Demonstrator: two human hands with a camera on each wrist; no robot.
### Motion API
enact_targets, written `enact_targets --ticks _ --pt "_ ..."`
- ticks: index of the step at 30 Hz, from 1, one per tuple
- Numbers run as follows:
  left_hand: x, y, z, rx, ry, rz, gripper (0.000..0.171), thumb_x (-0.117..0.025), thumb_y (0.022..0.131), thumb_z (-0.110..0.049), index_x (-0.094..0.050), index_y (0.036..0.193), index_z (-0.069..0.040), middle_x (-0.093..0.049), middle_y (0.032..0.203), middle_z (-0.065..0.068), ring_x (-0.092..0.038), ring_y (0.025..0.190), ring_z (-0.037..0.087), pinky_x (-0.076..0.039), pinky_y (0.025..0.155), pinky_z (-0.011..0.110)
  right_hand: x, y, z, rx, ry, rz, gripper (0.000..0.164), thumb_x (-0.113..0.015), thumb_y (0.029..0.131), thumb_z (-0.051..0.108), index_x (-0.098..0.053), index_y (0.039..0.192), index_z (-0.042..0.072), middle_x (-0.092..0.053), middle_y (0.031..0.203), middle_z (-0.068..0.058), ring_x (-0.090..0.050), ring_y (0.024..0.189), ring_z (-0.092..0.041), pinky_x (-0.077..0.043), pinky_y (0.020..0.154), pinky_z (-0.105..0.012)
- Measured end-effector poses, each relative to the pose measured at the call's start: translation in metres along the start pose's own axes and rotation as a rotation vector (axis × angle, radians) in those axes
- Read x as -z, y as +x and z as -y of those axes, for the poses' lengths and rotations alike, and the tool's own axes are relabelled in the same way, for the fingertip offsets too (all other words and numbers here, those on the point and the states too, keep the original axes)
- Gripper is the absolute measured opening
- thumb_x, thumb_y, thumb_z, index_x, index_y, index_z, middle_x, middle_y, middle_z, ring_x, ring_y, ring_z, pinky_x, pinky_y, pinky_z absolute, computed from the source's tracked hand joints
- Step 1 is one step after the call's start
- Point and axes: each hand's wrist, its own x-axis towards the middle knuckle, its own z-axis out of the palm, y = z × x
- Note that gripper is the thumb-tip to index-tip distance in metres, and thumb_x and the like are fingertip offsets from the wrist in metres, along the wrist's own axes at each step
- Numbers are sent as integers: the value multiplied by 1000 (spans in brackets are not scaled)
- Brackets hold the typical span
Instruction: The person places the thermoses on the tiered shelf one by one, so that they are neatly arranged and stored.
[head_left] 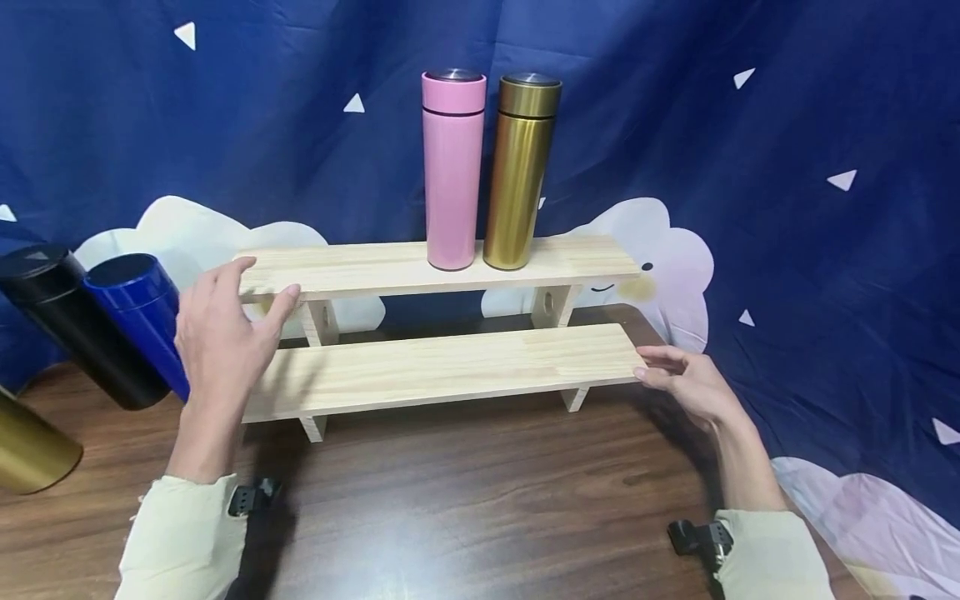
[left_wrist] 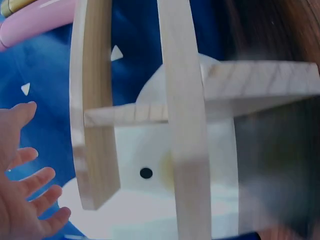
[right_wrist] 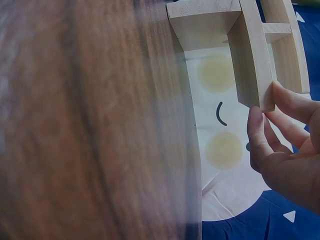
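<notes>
A two-tier light wooden display shelf [head_left: 442, 367] stands on the table, its upper board set behind and above the lower one. On the upper board a pink thermos bottle [head_left: 453, 183] and a gold thermos bottle [head_left: 519, 183] stand side by side, right of its middle. My right hand [head_left: 686, 383] pinches the right end of the lower board between thumb and fingers, as the right wrist view shows too. At the shelf's left end is my left hand [head_left: 227, 333], thumb and fingers spread. In the left wrist view those fingers [left_wrist: 37, 180] hold nothing.
Left of the left hand, a black bottle [head_left: 82, 333], a blue bottle [head_left: 137, 308] and another gold bottle [head_left: 33, 450] stand on the brown wooden table [head_left: 480, 492]. A dark blue cloth [head_left: 787, 250] with white triangles and clouds hangs behind the shelf and along the right.
</notes>
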Motion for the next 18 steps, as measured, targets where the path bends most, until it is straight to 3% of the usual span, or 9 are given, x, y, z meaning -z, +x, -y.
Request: enact_targets --ticks 7,10,14,16,18 --pt "9 -4 15 48 6 -126 53 -72 91 -43 -66 129 -6 -65 122 22 -54 112 47 -40 84 61 3 -1 1 3 10 -2 53 -71 94 8 -51 137 -16 -70 114 -16 -64 90 -1 -51 81 -18" --pt "11 -6 23 56 3 -211 47 -70 92 -41 -69 123 -5 -68 112 21 -59 106 44 -41 80 59 3 -1 0 6 28 3 53 -71 94 7 -50 137 -17 -70 113 -14 -64 90 -2 -51 81 -19" --pt "15 -6 35 62 -22 -346 44 -69 92 -40 -70 117 -3 -71 102 20 -61 102 40 -40 81 53 1 -1 0 7 40 3 54 -70 94 5 -49 137 -18 -67 119 -20 -64 91 -1 -52 82 -19" --pt "16 -3 40 87 -38 -411 44 -69 92 -40 -71 116 -3 -70 96 13 -62 102 36 -40 83 50 0 -2 0 6 53 1 54 -70 94 6 -48 138 -17 -65 122 -24 -64 92 -1 -52 82 -19" --pt "17 -1 46 129 -50 -461 45 -70 90 -41 -71 116 -5 -64 89 -5 -62 100 26 -40 86 44 0 -3 0 -2 70 4 55 -70 94 6 -47 139 -17 -64 123 -25 -64 93 -1 -52 83 -20"
